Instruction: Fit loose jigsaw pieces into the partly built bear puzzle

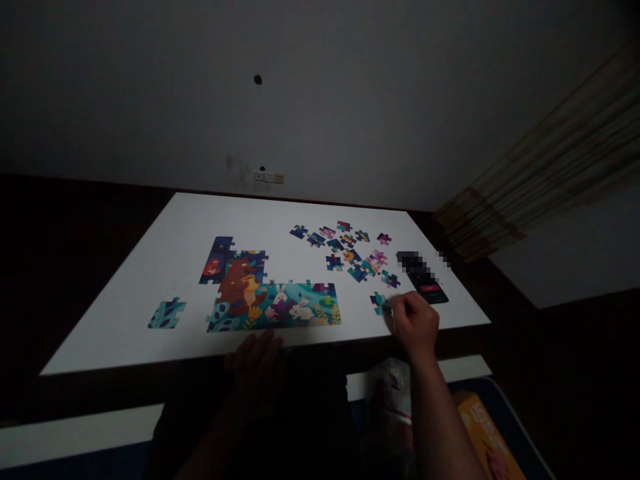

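As the right hand (413,325) pinches a knobbed cardboard jigsaw piece (379,303), left hand (256,373) open.

You face a dim gray wall (320,87) with a small dark hole (257,79) high up and a white outlet plate (269,177) lower down, just above the dark surface (85,253). To your right, a striped beige curtain (540,160) hangs across the corner. The light is low and shadowy.
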Tool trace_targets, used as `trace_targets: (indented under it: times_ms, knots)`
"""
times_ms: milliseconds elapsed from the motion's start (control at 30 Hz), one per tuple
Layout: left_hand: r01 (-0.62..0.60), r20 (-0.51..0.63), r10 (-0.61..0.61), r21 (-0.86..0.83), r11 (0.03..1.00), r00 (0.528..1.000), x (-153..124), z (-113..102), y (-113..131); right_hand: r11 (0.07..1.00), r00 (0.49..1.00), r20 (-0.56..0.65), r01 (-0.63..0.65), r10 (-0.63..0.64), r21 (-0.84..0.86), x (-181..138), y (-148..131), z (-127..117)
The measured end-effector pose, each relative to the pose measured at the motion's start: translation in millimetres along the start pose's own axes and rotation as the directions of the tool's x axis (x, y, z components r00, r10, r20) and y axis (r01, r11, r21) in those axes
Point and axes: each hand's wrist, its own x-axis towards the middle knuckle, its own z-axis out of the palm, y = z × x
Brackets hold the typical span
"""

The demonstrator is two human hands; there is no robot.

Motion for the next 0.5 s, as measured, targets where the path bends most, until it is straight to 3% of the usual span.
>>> trace_targets:
  times_ms: [500]
  knots:
    - [-0.016, 0.007, 0.016, -0.011, 1.000, 1.000, -10.8, 3.1, -1.8, 0.995, 0.997, 0.013, -0.074, 0.075, -0.071, -0.9, 2.5, 0.4]
